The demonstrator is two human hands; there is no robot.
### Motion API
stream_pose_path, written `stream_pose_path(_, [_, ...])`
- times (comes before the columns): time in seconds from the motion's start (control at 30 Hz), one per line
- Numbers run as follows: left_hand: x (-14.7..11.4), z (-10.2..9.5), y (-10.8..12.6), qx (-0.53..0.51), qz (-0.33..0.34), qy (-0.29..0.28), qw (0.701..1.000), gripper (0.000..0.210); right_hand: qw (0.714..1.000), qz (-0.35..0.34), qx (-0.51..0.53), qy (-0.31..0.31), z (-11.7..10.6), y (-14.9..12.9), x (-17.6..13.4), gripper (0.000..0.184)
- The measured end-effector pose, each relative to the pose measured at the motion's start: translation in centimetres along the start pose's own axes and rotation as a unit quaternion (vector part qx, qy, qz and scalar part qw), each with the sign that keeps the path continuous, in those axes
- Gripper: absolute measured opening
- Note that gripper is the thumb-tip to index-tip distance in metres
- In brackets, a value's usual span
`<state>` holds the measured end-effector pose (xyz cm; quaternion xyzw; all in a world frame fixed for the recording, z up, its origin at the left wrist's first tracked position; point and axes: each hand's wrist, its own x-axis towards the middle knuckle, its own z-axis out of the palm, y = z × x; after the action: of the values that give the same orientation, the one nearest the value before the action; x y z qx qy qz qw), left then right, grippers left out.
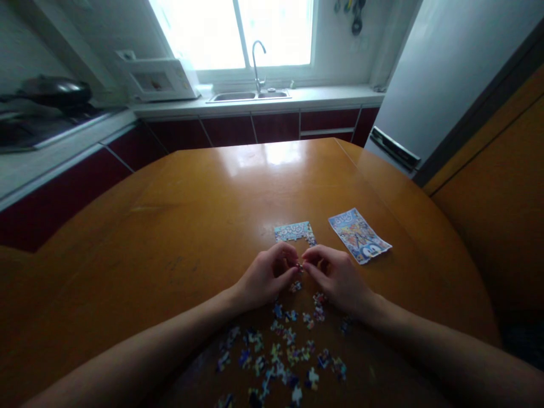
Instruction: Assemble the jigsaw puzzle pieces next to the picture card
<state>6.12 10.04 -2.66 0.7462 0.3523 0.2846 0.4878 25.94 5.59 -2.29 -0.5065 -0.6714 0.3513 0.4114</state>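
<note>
Puzzle piece [300, 267] pinched between fingertips of left hand [270, 274] and right hand [338, 276], just nearside of partly assembled puzzle [292, 231]; loose pieces [279, 369] scattered closer on wooden table [204, 198].

Tabletop [170, 226] lies open leftward; puzzle pieces [276, 352] obstruct nearside.
</note>
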Motion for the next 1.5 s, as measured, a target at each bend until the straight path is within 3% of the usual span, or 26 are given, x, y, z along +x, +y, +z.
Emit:
stream_pose_path(0.27, [-0.1, 0.0, -0.7, -0.02, 0.019, -0.039, 0.999, 0.027, 0.998, 0.009, 0.07, 0.003, 0.2, 0.1, -0.1, 0.006])
stream_pose_path(0.4, [-0.1, -0.2, -0.2, 0.038, 0.06, 0.009, 0.997, 0.035, 0.99, 0.048, 0.122, 0.058, 0.4, 0.2, 0.1, 0.006])
stream_pose_path(0.5, [-0.2, -0.2, 0.1, 0.096, 0.102, 0.046, 0.989, 0.029, 0.986, 0.068, 0.14, 0.066, 0.5, 0.2, 0.2, 0.008])
stream_pose_path(0.77, [0.0, -0.3, 0.3, 0.12, 0.168, 0.052, 0.977, 0.023, 0.981, 0.094, 0.16, 0.048, 0.5, 0.3, 0.3, 0.01])
stream_pose_path(1.07, [0.1, -0.5, -0.5, 0.125, 0.2, 0.087, 0.968, 0.017, 0.971, 0.109, 0.212, 0.019, 0.4, 0.1, 0.3, 0.017])
stream_pose_path(1.5, [0.1, -0.5, 0.1, 0.134, 0.212, 0.131, 0.959, 0.015, 0.978, 0.082, 0.186, 0.04, 0.3, 0.3, 0.1, 0.016])
